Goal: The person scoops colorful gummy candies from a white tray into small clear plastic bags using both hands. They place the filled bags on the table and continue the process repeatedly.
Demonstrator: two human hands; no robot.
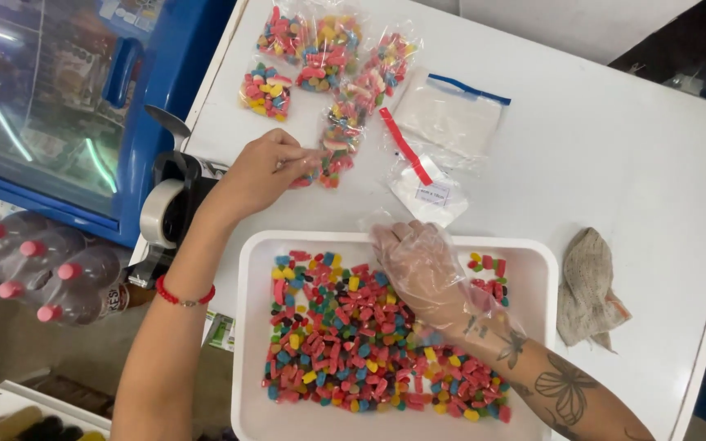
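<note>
**Head view: bare hand on a bag, gloved hand over the tray**

Left hand (259, 171) pinches a small candy bag (338, 145) lying just to its right, long axis running away up the table. Right hand (418, 269), gloved, rests loosely open and empty on the candies (345, 343) in the tray (248, 327).

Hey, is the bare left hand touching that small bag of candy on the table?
Touching. The head view shows the left hand's fingertips pinching the edge of the small candy bag on the white table, with no gap between them.
</note>
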